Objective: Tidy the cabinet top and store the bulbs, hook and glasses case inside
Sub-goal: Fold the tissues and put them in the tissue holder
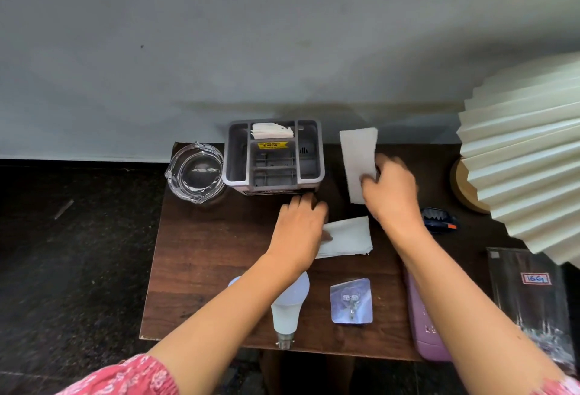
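On the dark wooden cabinet top (201,256), my right hand (390,193) grips a long white folded tissue (357,156) lifted at the back right. My left hand (299,225) rests on a second folded tissue (346,237) lying flat in the middle, fingers on its left edge. A white bulb (288,310) lies near the front edge, partly under my left forearm; the rounded end of another bulb (233,281) peeks out to its left. A clear adhesive hook (351,300) lies right of the bulbs. The purple glasses case (430,332) lies under my right forearm.
A grey compartment organiser (274,156) holding tissues stands at the back, with a glass ashtray (196,172) to its left. A pleated paper lamp (527,156) overhangs the right side. A blue clip (437,219) and a dark packet (530,300) lie at the right.
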The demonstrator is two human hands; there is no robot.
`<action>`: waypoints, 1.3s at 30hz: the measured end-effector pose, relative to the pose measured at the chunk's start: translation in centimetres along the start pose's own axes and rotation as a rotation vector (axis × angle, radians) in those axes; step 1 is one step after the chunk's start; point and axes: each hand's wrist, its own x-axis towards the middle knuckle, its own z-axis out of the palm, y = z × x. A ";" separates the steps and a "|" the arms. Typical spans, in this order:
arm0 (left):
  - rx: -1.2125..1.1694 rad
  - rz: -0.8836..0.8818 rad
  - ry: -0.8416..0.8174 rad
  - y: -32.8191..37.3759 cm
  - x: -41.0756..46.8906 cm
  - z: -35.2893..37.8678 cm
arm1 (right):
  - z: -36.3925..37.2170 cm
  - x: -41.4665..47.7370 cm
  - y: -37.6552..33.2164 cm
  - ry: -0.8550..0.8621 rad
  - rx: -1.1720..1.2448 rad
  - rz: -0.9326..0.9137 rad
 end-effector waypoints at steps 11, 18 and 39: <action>-0.346 -0.002 -0.039 -1.1 -0.8 -2.2 | -3.1 -4.3 2.7 -0.418 -0.160 -0.326; -0.659 -0.023 -0.151 -1.4 -1.3 -2.2 | -1.7 -5.1 2.2 -0.398 -0.022 -0.253; -1.019 -0.008 -0.252 -2.4 -1.4 -3.4 | -0.9 -4.9 1.8 -0.310 -0.116 -0.286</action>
